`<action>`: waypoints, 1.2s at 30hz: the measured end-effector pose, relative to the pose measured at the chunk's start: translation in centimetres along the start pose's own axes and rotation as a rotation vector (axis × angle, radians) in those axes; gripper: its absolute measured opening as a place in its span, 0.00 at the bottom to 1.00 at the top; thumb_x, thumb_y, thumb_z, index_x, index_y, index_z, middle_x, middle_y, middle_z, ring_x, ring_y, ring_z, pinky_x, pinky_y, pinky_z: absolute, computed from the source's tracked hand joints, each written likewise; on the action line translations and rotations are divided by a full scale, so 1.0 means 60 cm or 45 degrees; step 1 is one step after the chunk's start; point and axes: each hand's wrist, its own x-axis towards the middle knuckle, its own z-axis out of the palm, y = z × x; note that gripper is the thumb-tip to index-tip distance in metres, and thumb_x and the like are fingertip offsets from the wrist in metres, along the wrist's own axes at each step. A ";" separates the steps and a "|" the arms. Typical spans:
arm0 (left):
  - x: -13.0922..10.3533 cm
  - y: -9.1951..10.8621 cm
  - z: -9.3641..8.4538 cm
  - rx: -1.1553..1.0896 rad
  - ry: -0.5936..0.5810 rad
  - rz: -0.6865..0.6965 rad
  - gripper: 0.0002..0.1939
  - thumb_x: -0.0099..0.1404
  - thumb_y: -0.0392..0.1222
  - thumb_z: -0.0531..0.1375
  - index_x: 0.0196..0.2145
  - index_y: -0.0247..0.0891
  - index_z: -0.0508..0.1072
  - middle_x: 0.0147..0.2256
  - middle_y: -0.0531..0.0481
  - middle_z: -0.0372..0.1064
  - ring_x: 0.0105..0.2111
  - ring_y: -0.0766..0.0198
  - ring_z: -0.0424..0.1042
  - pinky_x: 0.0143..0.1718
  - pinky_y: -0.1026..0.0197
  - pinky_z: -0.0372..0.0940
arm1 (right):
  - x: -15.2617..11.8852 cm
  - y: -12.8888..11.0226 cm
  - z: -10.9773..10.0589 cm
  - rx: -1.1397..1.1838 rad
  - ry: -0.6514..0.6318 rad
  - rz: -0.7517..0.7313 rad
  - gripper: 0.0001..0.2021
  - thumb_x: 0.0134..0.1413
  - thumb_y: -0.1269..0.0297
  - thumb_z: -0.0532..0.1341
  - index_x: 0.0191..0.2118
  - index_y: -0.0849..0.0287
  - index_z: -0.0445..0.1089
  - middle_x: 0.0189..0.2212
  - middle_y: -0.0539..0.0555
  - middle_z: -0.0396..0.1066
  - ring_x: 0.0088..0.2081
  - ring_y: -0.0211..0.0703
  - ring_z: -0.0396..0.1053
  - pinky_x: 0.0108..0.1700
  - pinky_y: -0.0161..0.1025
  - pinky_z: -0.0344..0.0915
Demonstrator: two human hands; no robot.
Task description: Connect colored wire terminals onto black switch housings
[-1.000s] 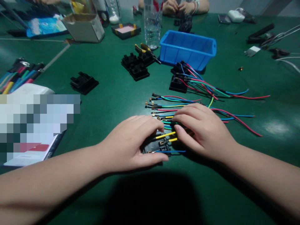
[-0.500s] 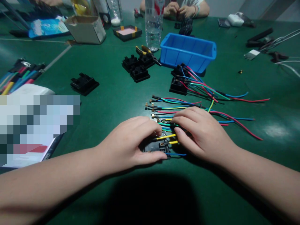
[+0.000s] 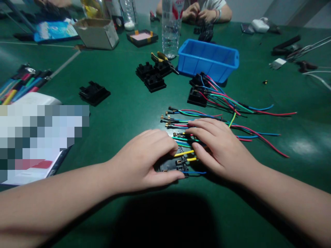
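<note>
My left hand [image 3: 152,155] is wrapped round a black plastic housing [image 3: 168,164] on the table, thumb along its near edge. Yellow wires [image 3: 190,159] and a thin blue wire [image 3: 195,172] stick out of the housing's right side. Just to the right, my right hand [image 3: 217,144] lies over several coloured wires [image 3: 181,139] with metal terminals, fingers bent towards its thumb. Whether it pinches one of them is hard to make out. Beyond the hands, more wires with brass terminals [image 3: 168,117] lie in a row.
Behind are wired black housings [image 3: 197,96], a blue bin [image 3: 207,63], a clear bottle [image 3: 170,38] and bare housings [image 3: 154,82] with yellow-handled pliers [image 3: 161,57]. A phone [image 3: 59,162] lies left, one housing [image 3: 93,93] beyond it. Another person's hands [image 3: 199,13] are across the table.
My right hand's fingers have shifted slightly left over the wires, and the wire ends near them have moved a little. My left hand still holds the housing.
</note>
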 end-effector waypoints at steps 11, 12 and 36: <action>0.000 0.001 -0.002 0.062 0.253 -0.269 0.07 0.70 0.40 0.54 0.38 0.35 0.69 0.41 0.45 0.71 0.44 0.57 0.68 0.48 0.54 0.60 | 0.002 0.001 -0.002 0.020 -0.074 0.037 0.16 0.66 0.62 0.51 0.49 0.63 0.72 0.52 0.62 0.72 0.54 0.56 0.67 0.54 0.56 0.61; 0.002 0.000 -0.001 0.076 0.238 -0.308 0.08 0.70 0.41 0.54 0.40 0.35 0.71 0.44 0.44 0.71 0.48 0.56 0.67 0.50 0.53 0.59 | 0.002 0.001 -0.002 0.022 -0.077 0.038 0.16 0.66 0.62 0.51 0.50 0.63 0.72 0.52 0.62 0.72 0.53 0.56 0.67 0.54 0.56 0.61; -0.003 0.000 -0.004 -0.105 0.434 -0.512 0.03 0.66 0.40 0.60 0.37 0.41 0.73 0.37 0.51 0.72 0.41 0.58 0.70 0.45 0.54 0.64 | 0.003 0.001 -0.005 0.022 -0.047 -0.030 0.14 0.66 0.65 0.51 0.46 0.61 0.73 0.48 0.61 0.74 0.50 0.53 0.69 0.52 0.53 0.61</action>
